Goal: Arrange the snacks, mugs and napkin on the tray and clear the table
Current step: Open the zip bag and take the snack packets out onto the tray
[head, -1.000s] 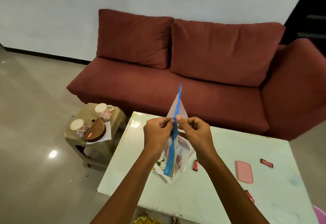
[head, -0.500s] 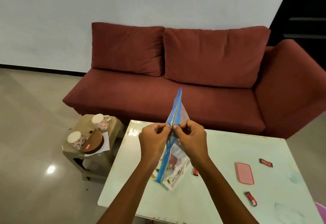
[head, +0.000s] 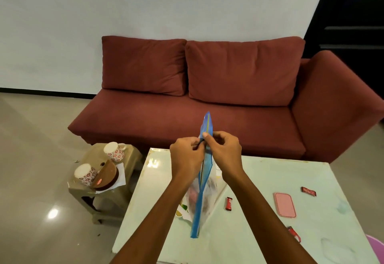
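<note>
Head view: the pale green glossy desk [head: 259, 211] fills the lower right, its far edge running just before the dark red fabric sofa [head: 197, 108] and its left edge facing open grey floor. Left of the desk, near its far corner, stands a small beige plastic stool [head: 99, 193] carrying two white mugs with red flower prints [head: 113, 152], a brown round tray [head: 108, 177] tilted between them, and a white napkin [head: 121, 177] under the tray. On the desk, right of the bag, lie three small red snack wrappers [head: 229, 203] and a flat pink rectangular lid [head: 284, 204], well apart from each other, with bare desk surface around them.

Over the middle of the desk, a clear plastic zip bag with a blue seal strip [head: 202, 191] stands on edge, its lower end touching the desk. The left hand [head: 186, 155] and the right hand [head: 223, 151] meet at the upper part of the strip, each grip closed to a fingertip pinch on the bag, thumbs pressing the seal from either side. Pale contents show faintly through the bag; what they are cannot be told.
</note>
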